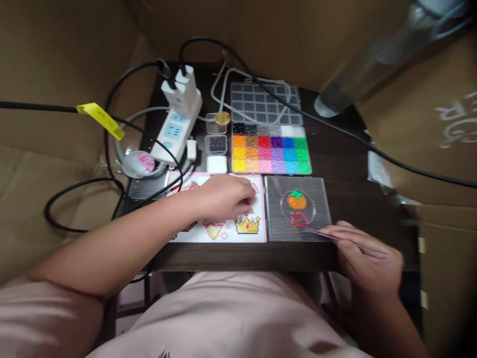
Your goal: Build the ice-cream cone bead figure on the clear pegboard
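Note:
My right hand [367, 256] grips a pair of thin pink tweezers [350, 241], whose tips reach over the lower part of a ridged clear pegboard [278, 219]. An orange persimmon figure [297, 201] with a green top, made of small beads, lies on this board. Just below it is a red and pink bead outline [300, 219], close to the tweezer tips. My left hand [227, 196] rests on a white pattern sheet [257, 237] with its fingers curled inward; whether they hold anything is hidden. A printed yellow crown [247, 224] shows below its fingers.
Behind the boards stands an open bead box [270, 149] with many colours, beside small tubs of black beads [216, 144] and white beads [216, 164]. A power strip [175, 132], a white spoon-like scoop with pink beads [139, 163] and black cables [316, 119] occupy the left and back.

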### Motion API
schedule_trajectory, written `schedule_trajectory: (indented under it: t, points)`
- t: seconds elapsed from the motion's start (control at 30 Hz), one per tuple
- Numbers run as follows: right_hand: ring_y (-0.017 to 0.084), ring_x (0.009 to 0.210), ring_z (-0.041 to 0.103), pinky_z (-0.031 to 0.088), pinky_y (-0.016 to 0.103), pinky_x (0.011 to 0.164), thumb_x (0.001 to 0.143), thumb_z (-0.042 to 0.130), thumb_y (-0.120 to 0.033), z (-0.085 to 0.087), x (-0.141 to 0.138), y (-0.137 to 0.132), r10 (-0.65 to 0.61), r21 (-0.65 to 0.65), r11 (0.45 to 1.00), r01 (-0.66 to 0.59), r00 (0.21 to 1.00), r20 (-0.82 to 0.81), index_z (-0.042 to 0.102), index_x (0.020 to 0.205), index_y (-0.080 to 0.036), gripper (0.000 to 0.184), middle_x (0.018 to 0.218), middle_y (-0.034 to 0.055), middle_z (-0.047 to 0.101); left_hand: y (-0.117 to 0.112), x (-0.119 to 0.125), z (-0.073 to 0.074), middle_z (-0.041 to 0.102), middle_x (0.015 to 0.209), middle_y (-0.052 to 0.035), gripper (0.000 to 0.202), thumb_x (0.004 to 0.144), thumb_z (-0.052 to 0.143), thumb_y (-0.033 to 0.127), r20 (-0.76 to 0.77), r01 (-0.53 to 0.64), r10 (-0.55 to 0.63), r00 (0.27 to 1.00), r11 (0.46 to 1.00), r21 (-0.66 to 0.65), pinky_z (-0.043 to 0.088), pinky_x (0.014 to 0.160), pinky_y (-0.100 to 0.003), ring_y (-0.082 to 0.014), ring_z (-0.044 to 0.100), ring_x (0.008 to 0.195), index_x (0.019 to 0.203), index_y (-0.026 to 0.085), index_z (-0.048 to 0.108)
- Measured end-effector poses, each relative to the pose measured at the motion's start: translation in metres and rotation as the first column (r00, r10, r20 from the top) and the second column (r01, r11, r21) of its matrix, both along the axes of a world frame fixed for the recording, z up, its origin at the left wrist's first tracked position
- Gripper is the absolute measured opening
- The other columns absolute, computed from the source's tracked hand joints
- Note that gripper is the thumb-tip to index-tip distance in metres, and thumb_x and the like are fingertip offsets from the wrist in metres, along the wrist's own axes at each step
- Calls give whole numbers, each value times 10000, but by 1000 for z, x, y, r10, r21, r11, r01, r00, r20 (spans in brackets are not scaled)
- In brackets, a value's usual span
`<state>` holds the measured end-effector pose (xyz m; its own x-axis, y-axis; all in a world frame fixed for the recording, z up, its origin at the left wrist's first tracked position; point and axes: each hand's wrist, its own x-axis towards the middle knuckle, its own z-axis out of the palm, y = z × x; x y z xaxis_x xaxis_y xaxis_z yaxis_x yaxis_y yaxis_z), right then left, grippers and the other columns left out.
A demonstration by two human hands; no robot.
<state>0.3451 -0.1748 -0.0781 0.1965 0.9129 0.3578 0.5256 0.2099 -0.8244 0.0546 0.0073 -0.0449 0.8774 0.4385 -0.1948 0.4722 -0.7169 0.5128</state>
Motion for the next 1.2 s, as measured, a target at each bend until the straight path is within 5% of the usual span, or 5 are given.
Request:
schedule_trajectory:
  t: [0.33,1.0,1.1,1.2]
  points:
    - [263,718,765,589,489,831,846,727,-152,-5,-1,0,-13,21,1000,14,999,-34,842,905,-327,218,829,49,819,5,-1,7,701,929,-9,102,847,741,237,-4,4,-4,1000,994,-112,394,684,-283,-155,617,819,929,190,705]
    - [301,750,764,556,566,917,837,741,-182,-6,0,0,-28,-61,998,23,996,-85,845,877,-338,192,830,81,819,4,-1,4,718,968,-15,117,861,742,262,-4,-4,4,1000,994,-107,415,715,-284,-167,639,870,946,189,709]
    - [300,706,742,584,548,761,812,777,-265,-6,-3,2,-98,-27,995,95,976,-196,841,813,-333,93,765,88,802,5,-2,2,721,965,-15,103,861,727,261,20,1,1,1000,994,-110,424,718,-287,-168,647,866,942,199,710]
    - [251,684,716,532,357,478,777,824,-360,-2,-2,11,-122,0,991,132,917,-380,833,779,-316,45,728,83,782,5,-4,1,736,1005,-33,117,869,723,278,19,0,2,1000,993,-117,447,757,-306,-193,661,917,958,203,710]
